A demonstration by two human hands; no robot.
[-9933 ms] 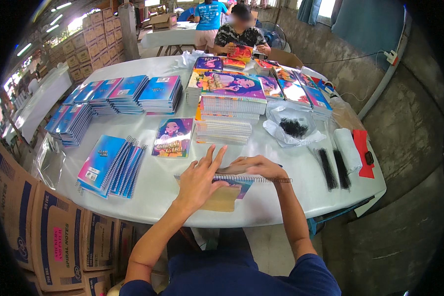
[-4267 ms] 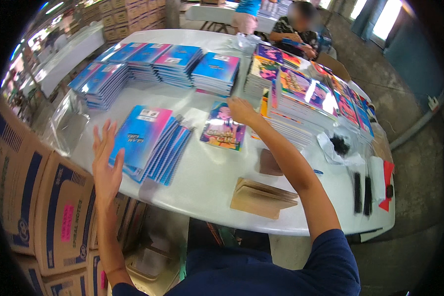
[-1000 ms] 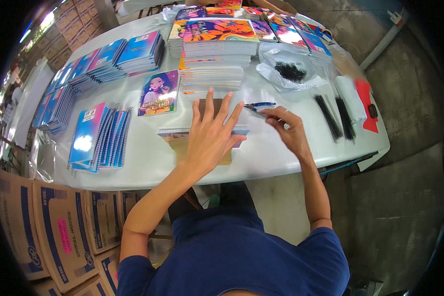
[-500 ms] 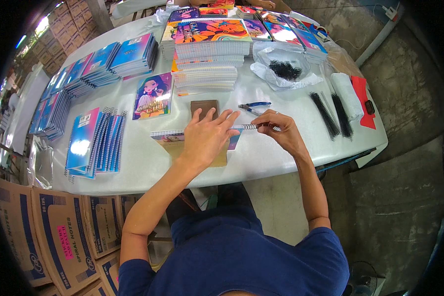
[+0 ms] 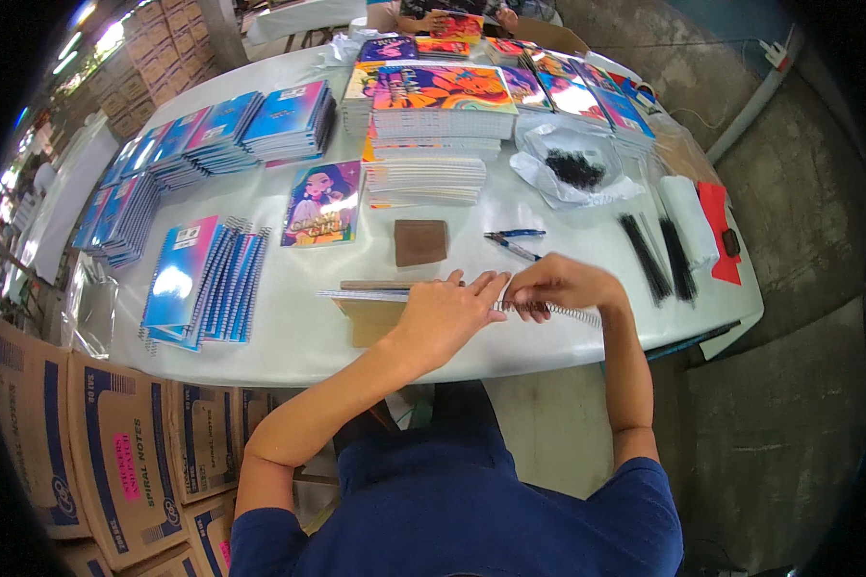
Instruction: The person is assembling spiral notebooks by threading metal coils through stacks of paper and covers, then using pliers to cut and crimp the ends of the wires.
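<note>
My left hand lies over a notebook held on edge near the table's front, its fingers across the top and gripping it. A row of punched page edges shows left of the hand. Close beside it, my right hand pinches a thin spiral binding coil at the notebook's right end, the coil's free tail trailing right below the hand. My fingers hide where coil and pages meet. Beyond the hands is a brown block. Blue-handled pliers lie just beyond my right hand.
Black coils lie at the right beside a white roll and a red piece. Loose black coils fill a white wrapper. Notebook stacks stand behind, blue spiral notebooks at left. Cartons flank me; another person's hand shows far back.
The view has shifted, and the notebook now sits nearer me than the brown block. My right hand has moved closer to my left, and the coil's tail now sticks out to its right.
</note>
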